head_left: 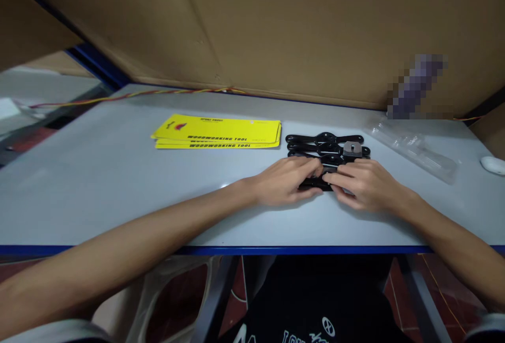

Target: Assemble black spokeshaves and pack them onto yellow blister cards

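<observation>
Several black metal tools (325, 138) with long handles lie in a stack of rows on the table, right of centre. A small silver metal plate (352, 149) rests on the right part of the second row. My left hand (294, 180) has its fingers curled on the left side of the nearest black tool (315, 182). From the right, my right hand (361, 184) grips the same tool, its fingertips close to those of my left hand. The fingers hide much of this tool's middle.
Yellow printed cards (221, 131) lie stacked left of the tools. Clear plastic packaging (418, 148) lies on the right, with a white mouse (493, 165) beyond it. A brown panel (276, 32) stands behind the table (118, 185); twisted wires (158, 92) run along the back edge.
</observation>
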Tool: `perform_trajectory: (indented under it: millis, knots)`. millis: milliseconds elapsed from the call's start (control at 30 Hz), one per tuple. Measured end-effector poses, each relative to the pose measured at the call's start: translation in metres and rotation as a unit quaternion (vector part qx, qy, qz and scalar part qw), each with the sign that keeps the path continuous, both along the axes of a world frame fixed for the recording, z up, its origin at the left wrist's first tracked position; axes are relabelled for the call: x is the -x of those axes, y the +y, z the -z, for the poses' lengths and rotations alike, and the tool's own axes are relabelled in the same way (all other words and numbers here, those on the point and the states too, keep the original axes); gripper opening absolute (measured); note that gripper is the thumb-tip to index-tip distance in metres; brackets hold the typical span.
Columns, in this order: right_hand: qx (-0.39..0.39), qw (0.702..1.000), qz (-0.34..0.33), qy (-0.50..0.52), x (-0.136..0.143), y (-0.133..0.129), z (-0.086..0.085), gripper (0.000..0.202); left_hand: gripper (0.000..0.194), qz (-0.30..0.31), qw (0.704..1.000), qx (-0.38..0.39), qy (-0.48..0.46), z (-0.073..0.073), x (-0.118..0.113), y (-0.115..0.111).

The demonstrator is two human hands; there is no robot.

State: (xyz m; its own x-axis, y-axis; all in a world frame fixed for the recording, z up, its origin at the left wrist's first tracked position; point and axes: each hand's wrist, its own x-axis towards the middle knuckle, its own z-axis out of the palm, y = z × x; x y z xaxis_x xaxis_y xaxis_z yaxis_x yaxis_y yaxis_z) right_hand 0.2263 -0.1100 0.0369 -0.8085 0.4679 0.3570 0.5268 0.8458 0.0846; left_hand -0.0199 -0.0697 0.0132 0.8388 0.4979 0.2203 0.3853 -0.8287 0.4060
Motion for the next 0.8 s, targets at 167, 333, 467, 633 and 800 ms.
perform_trajectory:
  millis: [167,333,467,633,800]
  knots:
    - [-0.009,0.999,0.025,0.019,-0.004,0.002,-0.005,0.022,0.024,0.005,1.0,-0.001,-0.009,0.001,0.0,0.001]
    - [-0.004,1.0,-0.01,0.009,-0.002,0.002,-0.004,0.023,0.023,0.015,1.0,-0.017,-0.017,0.002,0.0,0.001]
    - [-0.005,1.0,-0.001,0.005,0.001,0.001,0.0,0.028,0.025,0.011,1.0,-0.019,-0.014,0.001,0.0,0.001]
    - [-0.045,0.999,0.011,-0.001,0.003,0.0,0.003,0.026,0.031,0.003,1.0,-0.019,-0.003,0.001,0.0,0.001]
    - [-0.064,0.997,0.034,-0.022,0.009,-0.003,0.007,0.025,0.049,0.009,0.999,-0.038,-0.008,0.004,0.001,0.002]
